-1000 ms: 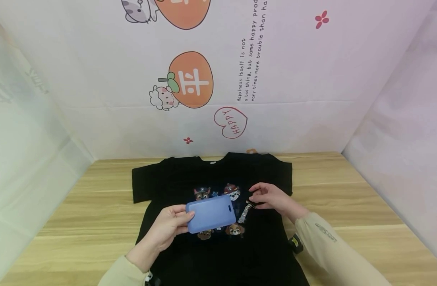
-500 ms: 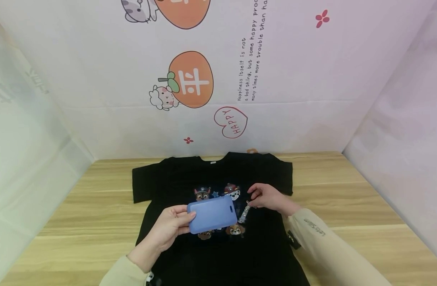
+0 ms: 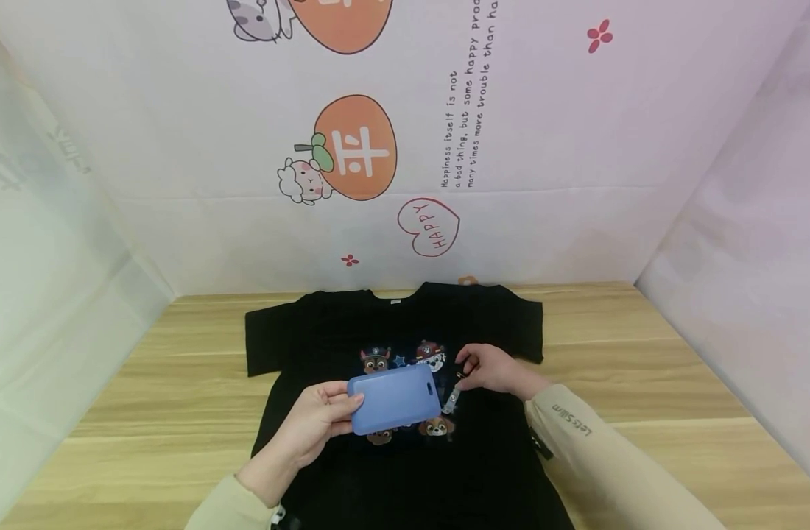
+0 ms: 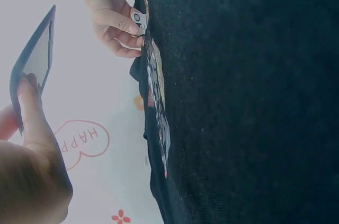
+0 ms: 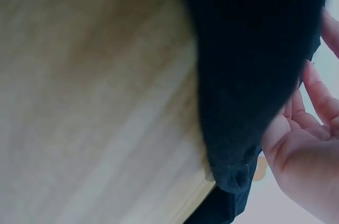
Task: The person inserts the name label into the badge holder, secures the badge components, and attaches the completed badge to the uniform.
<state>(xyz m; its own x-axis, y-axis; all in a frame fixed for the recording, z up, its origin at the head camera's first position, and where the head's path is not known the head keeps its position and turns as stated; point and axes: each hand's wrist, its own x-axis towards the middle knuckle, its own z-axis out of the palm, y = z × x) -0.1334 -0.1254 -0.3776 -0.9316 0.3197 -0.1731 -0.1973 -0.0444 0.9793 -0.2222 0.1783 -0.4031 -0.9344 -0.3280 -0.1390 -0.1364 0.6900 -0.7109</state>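
Note:
A black T-shirt [image 3: 325, 331] with cartoon dog prints lies flat on the wooden table [image 3: 643, 353]. My left hand [image 3: 312, 427] holds a blue card holder [image 3: 395, 397] by its left end, just above the shirt's print; the holder [image 4: 34, 60] shows edge-on in the left wrist view. A short strap with a metal clip [image 3: 453, 397] hangs from the holder's right end. My right hand [image 3: 491, 368] pinches the clip's top end; the clip [image 4: 139, 20] shows between its fingers [image 4: 114, 23]. The right wrist view shows the shirt [image 5: 249, 54] and my curled fingers [image 5: 318, 97].
Decorated white walls close in the table at the back [image 3: 405, 147], left [image 3: 40, 280] and right [image 3: 743, 243]. Bare wood [image 3: 180, 397] lies on both sides of the shirt. A small orange thing [image 3: 467, 280] peeks out behind the collar.
My right hand has moved a little left and up with the clip, closer to the card holder. The holder and left hand have shifted very slightly right.

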